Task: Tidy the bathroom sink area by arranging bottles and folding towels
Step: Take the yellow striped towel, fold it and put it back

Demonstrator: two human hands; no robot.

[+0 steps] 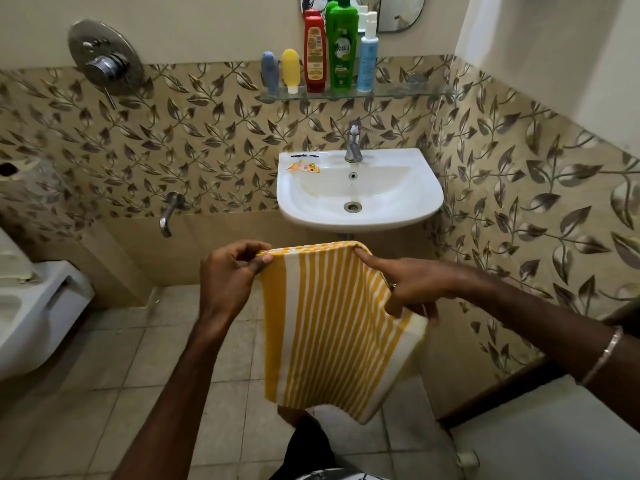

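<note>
Pinching the striped towel by both hands, left hand and right hand

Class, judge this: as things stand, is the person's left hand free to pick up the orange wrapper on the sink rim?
Probably not yet. The left hand is pinching a corner of the striped towel, though nothing blocks the wrapper itself.

Bare forearms, one bracelet, one ring

The person is wearing no sleeves; a thin silver bracelet is circling the right wrist, a small ring is showing on the right hand, and the left hand is showing no jewellery.
</note>
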